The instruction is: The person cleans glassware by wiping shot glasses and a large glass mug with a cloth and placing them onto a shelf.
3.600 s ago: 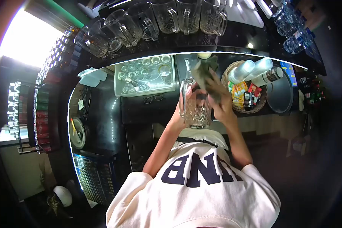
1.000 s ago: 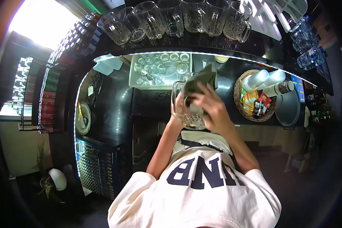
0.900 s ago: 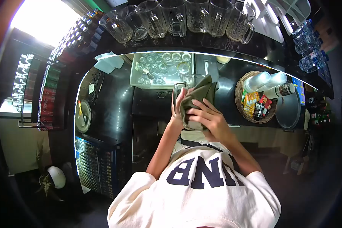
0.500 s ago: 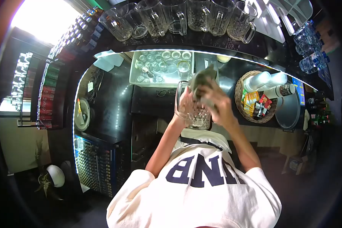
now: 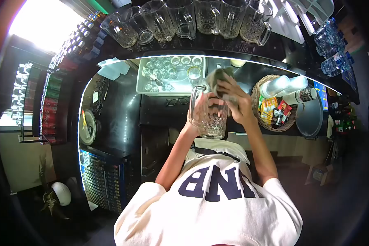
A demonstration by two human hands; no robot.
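Clear glass mug (image 5: 214,125), held up off the desk (image 5: 246,74) near its edge, with the left hand (image 5: 198,110) wrapped around it by the handle. Dark cloth (image 5: 217,84), kinda blurry, is clutched in the right hand (image 5: 240,100) at the rim. Beyond, small glasses (image 5: 170,73) are crammed into a tub (image 5: 164,94), snacks (image 5: 269,107) into a wicker basket (image 5: 256,104).

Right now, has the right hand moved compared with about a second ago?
Yes: against the wicker basket, the right hand sits higher in the picture and slightly nearer the basket's rim.
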